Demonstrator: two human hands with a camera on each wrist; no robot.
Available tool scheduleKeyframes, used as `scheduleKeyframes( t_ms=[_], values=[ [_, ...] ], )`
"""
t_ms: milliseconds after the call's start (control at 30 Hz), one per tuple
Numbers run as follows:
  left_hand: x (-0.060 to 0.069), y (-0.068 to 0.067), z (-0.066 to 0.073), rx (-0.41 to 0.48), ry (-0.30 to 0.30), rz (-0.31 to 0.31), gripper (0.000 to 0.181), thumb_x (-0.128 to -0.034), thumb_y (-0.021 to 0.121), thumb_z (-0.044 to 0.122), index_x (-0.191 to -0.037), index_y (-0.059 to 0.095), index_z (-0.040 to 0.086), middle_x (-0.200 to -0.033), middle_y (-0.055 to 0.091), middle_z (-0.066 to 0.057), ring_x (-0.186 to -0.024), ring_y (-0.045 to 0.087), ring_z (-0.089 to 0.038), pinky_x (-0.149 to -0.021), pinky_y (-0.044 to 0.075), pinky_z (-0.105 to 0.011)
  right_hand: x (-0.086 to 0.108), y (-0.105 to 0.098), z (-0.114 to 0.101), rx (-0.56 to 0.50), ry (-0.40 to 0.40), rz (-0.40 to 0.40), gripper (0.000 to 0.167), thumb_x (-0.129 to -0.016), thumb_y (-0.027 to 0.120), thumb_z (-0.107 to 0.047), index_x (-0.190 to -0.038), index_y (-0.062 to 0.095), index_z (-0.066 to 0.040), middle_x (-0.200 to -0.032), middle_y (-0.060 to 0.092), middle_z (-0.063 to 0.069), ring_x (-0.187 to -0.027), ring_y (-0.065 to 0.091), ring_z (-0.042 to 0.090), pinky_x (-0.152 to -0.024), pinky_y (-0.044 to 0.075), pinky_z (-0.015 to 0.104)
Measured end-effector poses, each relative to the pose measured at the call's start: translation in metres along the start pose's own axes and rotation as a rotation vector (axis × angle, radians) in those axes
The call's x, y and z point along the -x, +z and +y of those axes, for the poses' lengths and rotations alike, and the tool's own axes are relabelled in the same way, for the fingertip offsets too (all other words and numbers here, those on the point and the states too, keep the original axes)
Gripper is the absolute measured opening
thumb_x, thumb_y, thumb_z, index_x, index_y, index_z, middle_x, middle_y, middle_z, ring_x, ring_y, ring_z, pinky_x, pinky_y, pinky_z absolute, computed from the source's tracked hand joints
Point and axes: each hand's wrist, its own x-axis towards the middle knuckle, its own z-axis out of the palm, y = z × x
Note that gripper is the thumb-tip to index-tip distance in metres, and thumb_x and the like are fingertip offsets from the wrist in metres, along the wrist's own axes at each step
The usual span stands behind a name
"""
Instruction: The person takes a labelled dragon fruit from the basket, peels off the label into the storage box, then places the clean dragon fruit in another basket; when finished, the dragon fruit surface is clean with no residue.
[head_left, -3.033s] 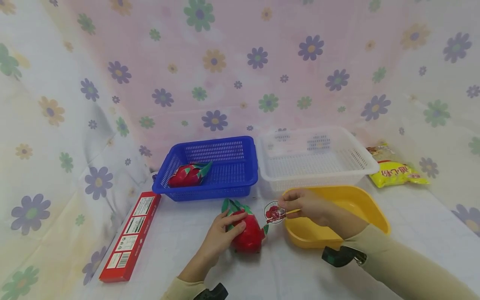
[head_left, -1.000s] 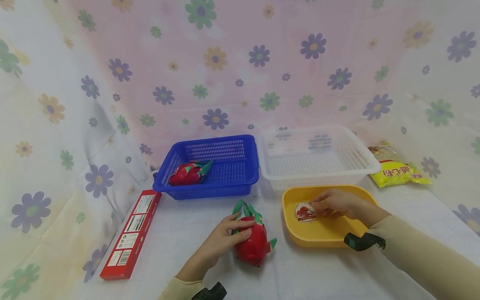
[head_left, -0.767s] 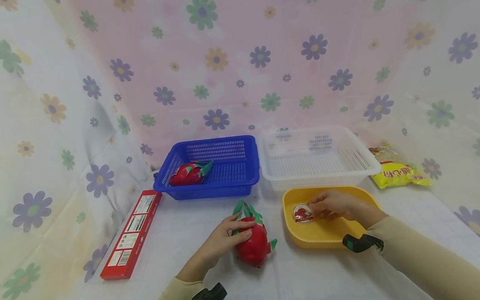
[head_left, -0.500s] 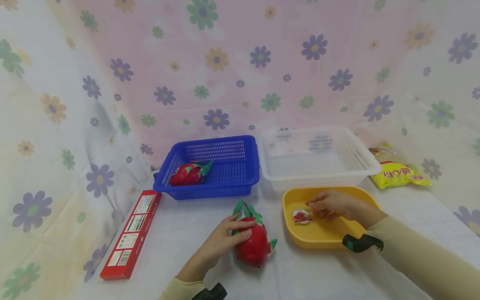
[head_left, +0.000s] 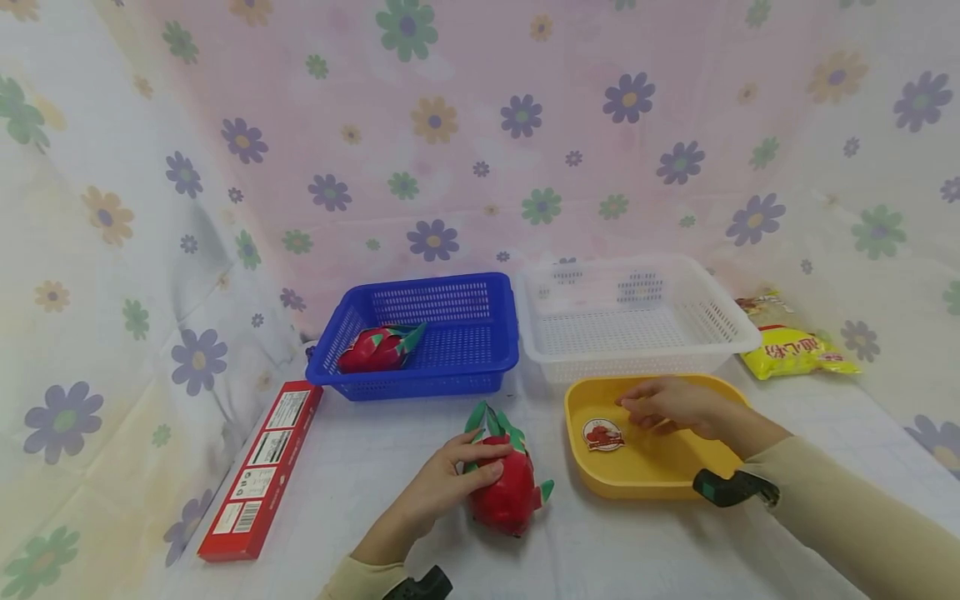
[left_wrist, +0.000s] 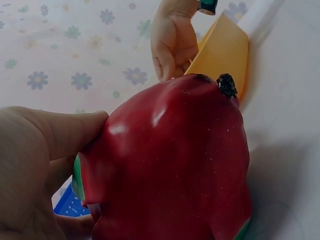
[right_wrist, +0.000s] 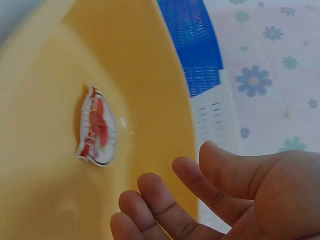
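The left hand [head_left: 442, 487] grips the red fruit [head_left: 508, 496], which rests on the white-covered table just left of the yellow tray [head_left: 652, 490]; thumb and index finger lie across its upper side, while the remaining fingers are largely concealed beneath the hand and behind the fruit. In the left wrist view the fruit's lower portion is cut off by the bottom edge, and only a corner of blue shows below the thumb. The right hand [head_left: 678, 406] is over the yellow tray, fingers relaxed and slightly bent, clear of the round label [head_left: 603, 435]. That label lies inside the tray, near its left end; its lettering is too small to read in the head view and steeply foreshortened in the right wrist view, where the tray itself runs out of frame. The tray's right rim is partly covered by the right wrist and forearm. A second fruit [head_left: 367, 350] lies in the blue basket [head_left: 420, 383], its underside obscured. The white basket [head_left: 637, 365] stands beside it and hides one end of the yellow packet [head_left: 791, 354]; whether the clear section behind belongs to the same packet cannot be determined. The fine print on the red box [head_left: 258, 475], at far left, is illegible. The left wrist device [head_left: 420, 585] is cropped by the lower edge.
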Motion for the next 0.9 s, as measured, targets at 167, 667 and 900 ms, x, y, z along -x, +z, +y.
scheduleKeyframes(
  t_ms=[167,667,900],
  values=[
    [0.000,-0.002,-0.001,-0.016,0.017,-0.015,0.038,-0.0900,0.069,0.040,-0.127,0.067,0.031,-0.158,0.031,-0.019,-0.146,0.022,-0.049,-0.104,0.042,-0.067,0.011,-0.016,-0.012,0.038,-0.064,0.058,0.055,-0.101,0.054,-0.035,-0.140,0.049,0.004,-0.121,0.064,0.018,-0.107,0.062,0.025,-0.096,0.056,0.042],
    [-0.002,-0.002,-0.006,-0.035,0.024,-0.090,0.044,-0.0920,0.065,0.046,-0.135,0.057,0.040,-0.161,0.028,-0.013,-0.149,0.015,-0.047,-0.109,0.029,-0.074,0.021,-0.058,0.007,-0.074,-0.038,0.182,0.069,-0.102,0.052,-0.038,-0.153,0.024,-0.001,-0.116,0.068,0.010,-0.102,0.068,0.020,-0.093,0.058,0.039],
    [-0.003,-0.002,-0.007,-0.050,0.046,-0.096,0.045,-0.0926,0.063,0.046,-0.137,0.055,0.042,-0.161,0.029,-0.011,-0.149,0.017,-0.045,-0.109,0.028,-0.074,0.019,-0.074,0.023,-0.144,0.018,0.223,0.075,-0.102,0.050,-0.037,-0.157,0.011,-0.003,-0.113,0.066,0.009,-0.096,0.070,0.019,-0.089,0.059,0.034]
  ],
)
